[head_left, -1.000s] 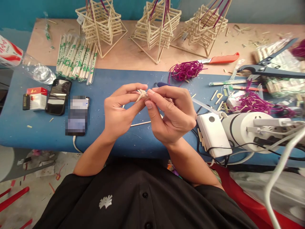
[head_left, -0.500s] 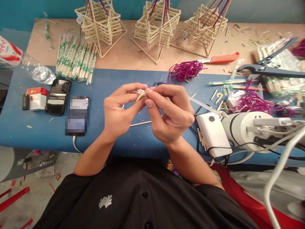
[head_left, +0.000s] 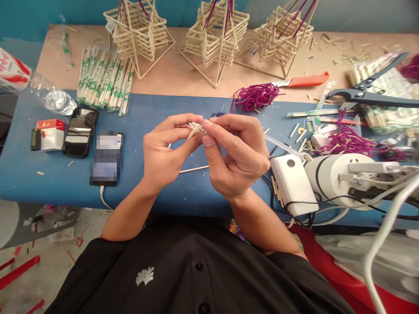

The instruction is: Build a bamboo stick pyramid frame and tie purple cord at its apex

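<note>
Above the blue table mat, my left hand [head_left: 166, 150] pinches a small pale bundle of short wooden pieces [head_left: 195, 129] between thumb and fingers. Its exact make is mostly hidden by the fingertips. My right hand [head_left: 237, 152] is closed at the bundle's right side, thumb and forefinger pressed together at its edge. Whether a thin thread or splinter lies in that pinch is too small to tell. Under the hands a thin wooden stick [head_left: 194, 169] lies on the mat. A dark blue object [head_left: 223, 115] is partly hidden behind my right hand.
Three stick-built lanterns [head_left: 214, 39] stand at the back. Wrapped chopsticks [head_left: 103, 80], two phones [head_left: 80, 133] and a bottle [head_left: 54, 98] are left. Purple cord [head_left: 257, 97], an orange-handled knife [head_left: 307, 80], cutters [head_left: 366, 93], a power bank [head_left: 293, 185] and a power strip [head_left: 340, 176] are right.
My right hand has shifted slightly right, its fingertips drawing a little away from the bundle. My left hand keeps its pinch almost unmoved.
</note>
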A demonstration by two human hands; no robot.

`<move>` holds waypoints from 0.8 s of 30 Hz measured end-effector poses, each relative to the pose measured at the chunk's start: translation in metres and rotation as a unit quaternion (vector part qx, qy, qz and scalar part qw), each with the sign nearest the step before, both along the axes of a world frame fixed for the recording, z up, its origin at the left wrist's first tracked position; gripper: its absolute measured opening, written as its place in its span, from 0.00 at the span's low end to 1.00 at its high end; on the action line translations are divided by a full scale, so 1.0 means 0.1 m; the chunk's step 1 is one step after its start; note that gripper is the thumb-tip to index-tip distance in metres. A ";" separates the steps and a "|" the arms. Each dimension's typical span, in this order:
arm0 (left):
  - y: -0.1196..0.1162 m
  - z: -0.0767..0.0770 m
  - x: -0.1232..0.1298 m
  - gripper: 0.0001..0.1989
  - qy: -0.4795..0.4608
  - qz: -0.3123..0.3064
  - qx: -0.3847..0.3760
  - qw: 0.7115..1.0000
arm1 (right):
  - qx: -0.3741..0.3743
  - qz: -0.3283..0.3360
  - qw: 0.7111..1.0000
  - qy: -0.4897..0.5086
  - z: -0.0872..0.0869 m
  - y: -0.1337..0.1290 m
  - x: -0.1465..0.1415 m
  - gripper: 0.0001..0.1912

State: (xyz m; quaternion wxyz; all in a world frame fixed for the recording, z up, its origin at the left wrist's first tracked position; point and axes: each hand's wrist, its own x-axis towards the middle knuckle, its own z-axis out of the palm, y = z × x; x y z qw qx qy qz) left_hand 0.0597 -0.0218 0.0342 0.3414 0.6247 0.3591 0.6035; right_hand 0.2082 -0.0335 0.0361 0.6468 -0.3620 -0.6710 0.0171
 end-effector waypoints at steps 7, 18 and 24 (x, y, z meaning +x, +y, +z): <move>0.02 -0.02 -0.01 0.07 -0.001 0.000 0.020 1.000 | -0.022 -0.040 0.999 0.010 0.08 -0.02 -0.05 0.08; 0.00 0.02 0.00 0.03 0.005 0.005 0.016 1.000 | -0.023 -0.028 0.999 0.025 0.11 -0.01 -0.06 0.07; 0.00 0.02 0.00 0.07 0.004 0.003 -0.002 1.000 | -0.026 -0.025 0.999 0.022 0.13 -0.01 -0.07 0.10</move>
